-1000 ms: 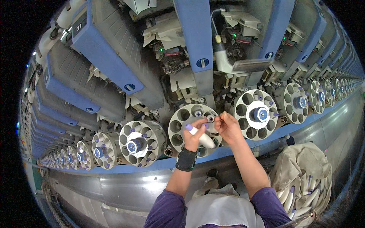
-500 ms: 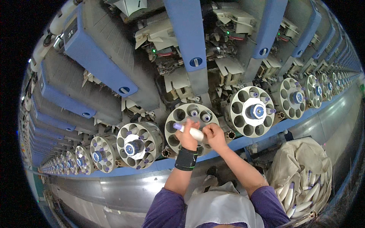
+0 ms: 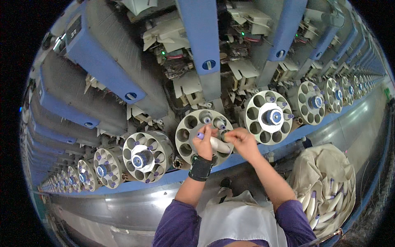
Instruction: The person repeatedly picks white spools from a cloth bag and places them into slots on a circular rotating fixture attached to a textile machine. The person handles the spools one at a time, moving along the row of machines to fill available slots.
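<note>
My left hand (image 3: 204,144) is closed around a yarn bobbin (image 3: 219,145), a white wound tube with a purple tip poking out on the left of the fingers. The bobbin lies tilted across the front of a round, cream bobbin magazine (image 3: 178,143) with a ring of pockets. Just right of the bobbin's thick end, my right hand (image 3: 243,143) has its fingertips pinched together; whatever is between them is too small to make out. Two more bobbins stand in the magazine's upper pockets, among them a white one with a purple tip (image 3: 207,119). A black band wraps my left wrist.
Similar round magazines run along the machine on both sides, the closest being the right one (image 3: 253,119) and the left one (image 3: 128,162). Blue and grey machine housings (image 3: 207,45) rise behind them. A cloth sack (image 3: 314,164) full of bobbins stands at lower right.
My right hand has moved right, away from the bobbin's end. My left hand has turned the bobbin, so its purple tip sits closer to the fingers. The view has shifted slightly.
</note>
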`<state>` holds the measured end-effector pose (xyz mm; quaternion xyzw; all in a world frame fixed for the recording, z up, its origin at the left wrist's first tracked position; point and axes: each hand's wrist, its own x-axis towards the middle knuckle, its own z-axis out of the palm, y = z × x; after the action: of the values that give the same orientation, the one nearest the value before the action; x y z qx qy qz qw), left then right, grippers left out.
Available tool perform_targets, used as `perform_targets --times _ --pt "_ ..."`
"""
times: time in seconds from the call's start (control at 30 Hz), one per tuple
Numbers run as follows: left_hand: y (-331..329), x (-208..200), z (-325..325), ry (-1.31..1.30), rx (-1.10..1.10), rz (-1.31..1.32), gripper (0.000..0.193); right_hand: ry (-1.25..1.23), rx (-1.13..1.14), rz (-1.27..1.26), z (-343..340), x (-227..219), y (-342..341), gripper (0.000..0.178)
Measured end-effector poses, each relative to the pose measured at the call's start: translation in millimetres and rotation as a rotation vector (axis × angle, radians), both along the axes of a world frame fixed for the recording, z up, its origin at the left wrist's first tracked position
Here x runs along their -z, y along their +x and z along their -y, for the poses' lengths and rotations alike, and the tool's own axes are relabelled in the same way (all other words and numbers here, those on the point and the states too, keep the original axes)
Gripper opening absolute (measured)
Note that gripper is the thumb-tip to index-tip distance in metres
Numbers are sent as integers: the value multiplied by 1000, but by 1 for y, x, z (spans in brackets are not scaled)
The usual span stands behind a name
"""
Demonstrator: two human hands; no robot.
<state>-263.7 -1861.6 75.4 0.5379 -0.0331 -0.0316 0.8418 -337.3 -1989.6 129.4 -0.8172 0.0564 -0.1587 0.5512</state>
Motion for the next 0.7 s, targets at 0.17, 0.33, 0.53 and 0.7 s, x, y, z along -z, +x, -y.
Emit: perform_targets --times 0.17,0.33,0.53,0.7 --pt "10 -20 -16 -288 -6 -328 31 -273 104 334 -37 43 -1 22" --pt "5 -19 -9 -278 -48 -230 29 -374 155 387 -36 59 21 10" --pt "-11 13 5 384 102 361 23 468 -138 -190 -23 34 -26 18" --pt "-10 -7 -17 221 991 233 23 436 -320 -27 -12 -15 -40 18"
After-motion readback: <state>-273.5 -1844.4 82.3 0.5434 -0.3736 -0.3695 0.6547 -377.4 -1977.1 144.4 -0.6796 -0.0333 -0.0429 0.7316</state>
